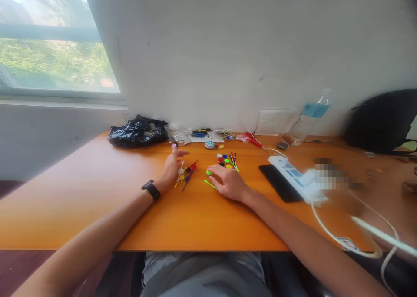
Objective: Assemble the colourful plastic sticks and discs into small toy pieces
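My left hand (171,164), with a black watch on its wrist, is beside a small group of coloured pieces. Its fingers are stretched out and apart, holding nothing. Next to it lie a white stick (181,168), a yellow disc (182,177), a blue stick (186,183) and a red piece (194,166). My right hand (231,183) is curled low over the table, a small bright green disc (209,172) between its thumb and fingertips. A green arrow-tipped stick (209,184) lies just below that disc. Behind my right hand are several coloured discs (226,161) and sticks (234,160).
A black plastic bag (138,131) sits at the back left. Along the wall lie clear packets, a paper sheet (211,137) and a red-handled screwdriver (254,140). A black phone-like slab (278,184), a white power strip (288,173) and cables (329,231) are at right, near a blurred person's arm.
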### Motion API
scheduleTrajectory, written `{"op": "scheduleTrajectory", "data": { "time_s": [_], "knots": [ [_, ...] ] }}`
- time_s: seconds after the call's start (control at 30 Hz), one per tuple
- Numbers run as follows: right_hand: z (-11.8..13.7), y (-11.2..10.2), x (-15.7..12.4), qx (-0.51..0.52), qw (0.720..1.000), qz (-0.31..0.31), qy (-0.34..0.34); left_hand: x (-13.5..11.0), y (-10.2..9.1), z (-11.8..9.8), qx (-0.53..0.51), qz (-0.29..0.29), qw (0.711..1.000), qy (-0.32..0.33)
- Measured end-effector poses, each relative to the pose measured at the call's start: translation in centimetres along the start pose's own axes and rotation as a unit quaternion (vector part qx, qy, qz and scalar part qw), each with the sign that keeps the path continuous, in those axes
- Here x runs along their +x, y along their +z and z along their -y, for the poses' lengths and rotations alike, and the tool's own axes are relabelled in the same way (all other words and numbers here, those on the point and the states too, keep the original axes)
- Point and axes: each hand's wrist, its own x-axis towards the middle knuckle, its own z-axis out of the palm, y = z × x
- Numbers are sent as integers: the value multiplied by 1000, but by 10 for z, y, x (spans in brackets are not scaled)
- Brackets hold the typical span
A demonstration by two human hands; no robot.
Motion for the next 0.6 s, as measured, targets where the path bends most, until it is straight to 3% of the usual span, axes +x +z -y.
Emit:
{"op": "scheduleTrajectory", "data": {
  "time_s": [0.1, 0.2, 0.27, 0.37, 0.47, 0.6],
  "knots": [
    [0, 0, 0, -5, 1000, 15, 6, -1, -2, -1, 33, 9, 999, 17],
    [2, -2, 1, -6, 1000, 15, -2, -4, -5, -4, 120, 31, 985, 118],
    [3, -2, 1, -3, 1000, 14, -9, -7, -7, -9, 205, 45, 955, 209],
    [4, -2, 0, 7, 1000, 16, -23, -13, -10, -22, 343, 90, 884, 303],
    [5, -1, 0, 15, 999, 12, -32, -19, -13, -33, 429, 141, 819, 354],
    [4, -1, -1, 27, 999, 8, -30, -21, -15, -36, 477, 144, 778, 384]
  ]
}}
